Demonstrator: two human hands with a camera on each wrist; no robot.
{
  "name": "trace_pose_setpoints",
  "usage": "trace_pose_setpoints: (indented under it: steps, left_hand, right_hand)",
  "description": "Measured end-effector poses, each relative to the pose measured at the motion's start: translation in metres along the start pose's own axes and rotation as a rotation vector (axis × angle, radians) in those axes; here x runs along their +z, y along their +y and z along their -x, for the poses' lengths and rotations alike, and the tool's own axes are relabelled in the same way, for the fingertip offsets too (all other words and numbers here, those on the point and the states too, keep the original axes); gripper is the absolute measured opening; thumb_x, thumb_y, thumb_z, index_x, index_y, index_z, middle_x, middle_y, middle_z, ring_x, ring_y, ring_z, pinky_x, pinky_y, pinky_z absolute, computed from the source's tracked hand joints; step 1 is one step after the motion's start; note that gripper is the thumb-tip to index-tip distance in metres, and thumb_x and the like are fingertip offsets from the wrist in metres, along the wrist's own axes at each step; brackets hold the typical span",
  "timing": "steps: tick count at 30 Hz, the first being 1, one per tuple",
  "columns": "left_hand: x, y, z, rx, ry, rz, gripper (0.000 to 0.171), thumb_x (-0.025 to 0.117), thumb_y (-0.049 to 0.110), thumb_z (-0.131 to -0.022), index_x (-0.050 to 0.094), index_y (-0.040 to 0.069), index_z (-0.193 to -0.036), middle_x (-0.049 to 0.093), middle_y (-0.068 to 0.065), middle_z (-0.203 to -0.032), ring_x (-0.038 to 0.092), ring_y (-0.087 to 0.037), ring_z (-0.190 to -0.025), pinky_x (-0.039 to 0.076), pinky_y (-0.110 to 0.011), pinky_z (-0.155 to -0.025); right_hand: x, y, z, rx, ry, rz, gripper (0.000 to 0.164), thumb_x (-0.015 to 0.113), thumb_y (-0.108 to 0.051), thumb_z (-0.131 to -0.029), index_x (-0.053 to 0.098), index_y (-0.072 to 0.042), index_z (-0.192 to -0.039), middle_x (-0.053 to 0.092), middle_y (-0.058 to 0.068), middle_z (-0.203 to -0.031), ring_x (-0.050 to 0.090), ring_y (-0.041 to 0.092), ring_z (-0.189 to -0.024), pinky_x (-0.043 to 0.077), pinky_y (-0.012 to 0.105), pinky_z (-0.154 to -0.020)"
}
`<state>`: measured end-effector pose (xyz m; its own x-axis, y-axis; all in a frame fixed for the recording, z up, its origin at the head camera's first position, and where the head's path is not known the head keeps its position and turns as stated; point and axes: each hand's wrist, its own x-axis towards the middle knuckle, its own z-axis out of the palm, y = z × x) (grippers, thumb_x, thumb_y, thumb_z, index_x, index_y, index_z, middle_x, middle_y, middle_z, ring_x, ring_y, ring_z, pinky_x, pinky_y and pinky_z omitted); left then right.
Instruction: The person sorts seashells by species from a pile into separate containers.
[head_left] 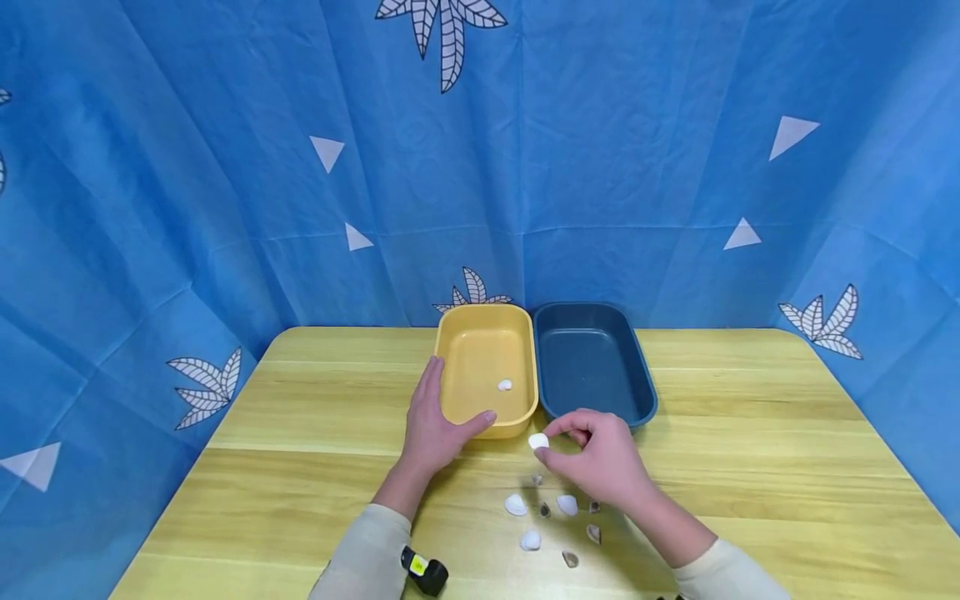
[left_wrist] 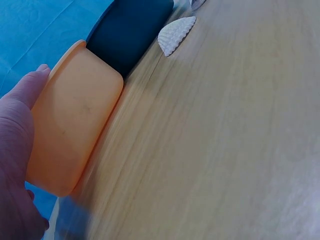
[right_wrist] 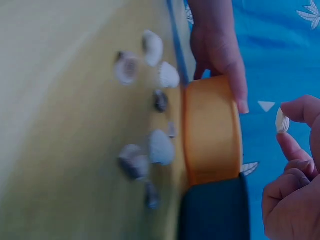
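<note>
Now, right hand: the right hand (head_left: 596,454) pinches one white shell (head_left: 537,442) between thumb and forefinger.
Held shell: it is in the air over the counter (head_left: 322,400), just beside the near right corner of the yellow container; it does not lie in any container.
Left hand: the left hand (head_left: 437,425) rests on the yellow container (head_left: 480,350), with thumb and fingers wide apart; the fingers are along its left side and the thumb is over the near rim. I suppose this is for keeping it steady.
Done so far: one small white shell (head_left: 504,385) lies inside the yellow container. From this I judge the work is at an early part.
Left to do: on the counter, close below the right hand, I count three white shells (head_left: 515,505) and five smaller, darker or greyish shells (head_left: 570,559). All eight are loose and outside, so most of the work seems to remain.
Yellow container: it stands upright near the far edge, and its only visible content is that one shell, toward the right side of the bottom.
Blue container: the dark blue container (head_left: 585,358) stands just at the right of the yellow one; no shell shows inside.
</note>
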<state>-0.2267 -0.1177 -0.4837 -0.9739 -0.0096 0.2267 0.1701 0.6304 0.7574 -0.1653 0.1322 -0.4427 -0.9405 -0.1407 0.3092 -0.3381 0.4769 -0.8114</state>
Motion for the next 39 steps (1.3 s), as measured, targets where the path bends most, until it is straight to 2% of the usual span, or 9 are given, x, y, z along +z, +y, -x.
trace_pose_setpoints:
  steps: [4,9,15,20,27,33,39]
  left_hand:
    - [0.000,-0.002,0.000,0.009,0.005,-0.001,0.119,0.081,0.064,-0.071,0.019,0.016,-0.160,0.014,0.003,-0.165,0.019,-0.026,-0.147,0.022,-0.053,-0.115]
    - [0.001,-0.004,-0.001,0.011,0.005,-0.005,0.119,0.081,0.065,-0.071,0.019,0.016,-0.160,0.014,0.003,-0.165,0.020,-0.026,-0.147,0.023,-0.054,-0.114]
    - [0.002,-0.006,0.000,0.011,0.003,-0.013,0.119,0.079,0.067,-0.071,0.018,0.019,-0.161,0.014,0.002,-0.165,0.020,-0.027,-0.147,0.022,-0.055,-0.114]
    - [0.002,-0.006,0.000,0.031,0.008,-0.004,0.119,0.080,0.066,-0.071,0.020,0.016,-0.160,0.016,0.000,-0.165,0.021,-0.028,-0.147,0.023,-0.055,-0.114]
    - [0.002,-0.008,-0.002,0.062,0.019,-0.014,0.119,0.079,0.067,-0.071,0.022,0.011,-0.159,0.017,-0.001,-0.165,0.021,-0.027,-0.147,0.023,-0.054,-0.114]
    - [0.002,-0.006,-0.002,0.048,0.016,0.001,0.116,0.084,0.056,-0.072,0.022,0.012,-0.159,0.017,-0.001,-0.165,0.021,-0.028,-0.147,0.023,-0.055,-0.114]
    - [0.002,-0.008,-0.002,0.050,0.022,-0.008,0.116,0.084,0.056,-0.073,0.022,0.011,-0.159,0.017,0.001,-0.165,0.021,-0.026,-0.147,0.023,-0.053,-0.114]
  right_hand:
    - [-0.001,-0.009,-0.012,-0.019,0.000,-0.006,0.016,0.089,-0.016,-0.074,0.075,-0.021,-0.081,0.034,-0.007,-0.058,0.035,0.011,-0.055,0.034,0.027,-0.054]
    - [-0.001,-0.016,-0.029,-0.001,-0.005,0.004,0.015,0.089,-0.022,-0.076,0.076,-0.020,-0.084,0.036,-0.004,-0.059,0.038,0.015,-0.056,0.030,0.028,-0.051]
    - [0.007,-0.022,-0.050,-0.012,0.021,0.019,0.016,0.088,-0.023,-0.077,0.076,-0.017,-0.085,0.038,-0.002,-0.059,0.038,0.018,-0.054,0.029,0.030,-0.049]
    - [0.016,-0.020,-0.070,-0.033,0.052,0.033,0.019,0.088,-0.025,-0.077,0.077,-0.014,-0.087,0.040,0.000,-0.061,0.039,0.020,-0.054,0.030,0.031,-0.048]
    - [0.028,-0.016,-0.095,0.000,0.066,0.073,0.021,0.086,-0.030,-0.079,0.077,-0.013,-0.088,0.041,0.003,-0.063,0.043,0.023,-0.060,0.031,0.032,-0.050]
    - [0.038,-0.013,-0.109,-0.001,0.076,0.082,0.022,0.085,-0.030,-0.080,0.076,-0.011,-0.088,0.041,0.004,-0.062,0.044,0.023,-0.061,0.033,0.033,-0.051]
    - [0.048,-0.010,-0.122,0.026,0.063,0.071,0.023,0.084,-0.031,-0.081,0.076,-0.011,-0.090,0.040,0.005,-0.061,0.043,0.024,-0.060,0.031,0.033,-0.051]
